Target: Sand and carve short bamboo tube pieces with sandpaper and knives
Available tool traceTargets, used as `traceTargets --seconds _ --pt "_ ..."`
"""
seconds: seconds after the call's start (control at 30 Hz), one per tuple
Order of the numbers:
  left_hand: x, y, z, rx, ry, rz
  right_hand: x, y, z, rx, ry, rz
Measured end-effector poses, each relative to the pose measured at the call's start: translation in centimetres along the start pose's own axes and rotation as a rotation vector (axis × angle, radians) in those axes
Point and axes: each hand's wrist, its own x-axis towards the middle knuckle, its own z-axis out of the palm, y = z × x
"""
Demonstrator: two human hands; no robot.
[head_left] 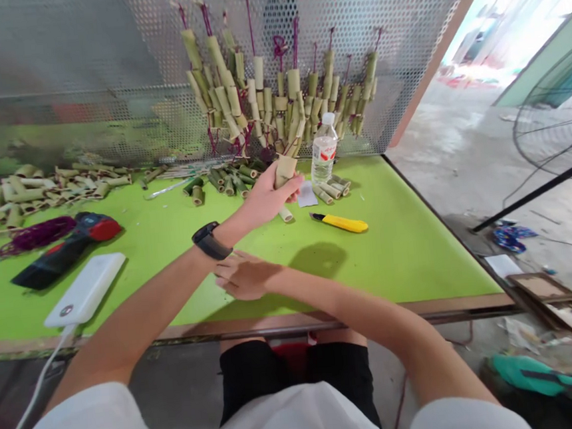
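My left hand (pixel 272 199), reaching out past a dark wristband, has its fingers wrapped round a pale green bamboo tube (pixel 286 168). Crossed beneath that forearm, my right hand (pixel 244 275) lies palm down on the green tabletop (pixel 399 251) with its fingers spread and nothing in them. A yellow cutter knife (pixel 341 222) rests to the right of my left hand. Just beyond the knife are a small white paper (pixel 307 194) and several short bamboo pieces (pixel 331 189). One more short tube (pixel 286 214) lies just below my left hand.
A water bottle (pixel 324 151) stands near the perforated metal panel (pixel 398 4), where strung bamboo pieces (pixel 227 86) hang. At the left are piled tubes (pixel 28 190), purple string (pixel 42 234), a black-and-red power tool (pixel 66 250) and a white power bank (pixel 87 288) with a cable.
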Motion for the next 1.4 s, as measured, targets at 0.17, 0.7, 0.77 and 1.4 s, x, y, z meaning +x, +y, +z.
traceTargets --seconds 0.17,0.7,0.77,1.4 --pt "-2.7 -2.4 -1.8 -0.021 0.079 -0.113 -5.5 7.0 -6.9 -0.075 0.054 0.058" --pt "-2.7 -11.0 6.8 -0.264 -0.052 -0.434 -14.4 16.3 -13.2 -0.400 0.317 0.493" --pt "-2.9 -11.6 6.9 -0.285 -0.034 -0.425 -14.8 16.4 -13.4 -0.370 0.306 0.531" --pt "-3.7 -11.5 6.7 -0.376 0.034 -0.394 -15.2 13.1 -13.5 -0.122 0.247 0.262"
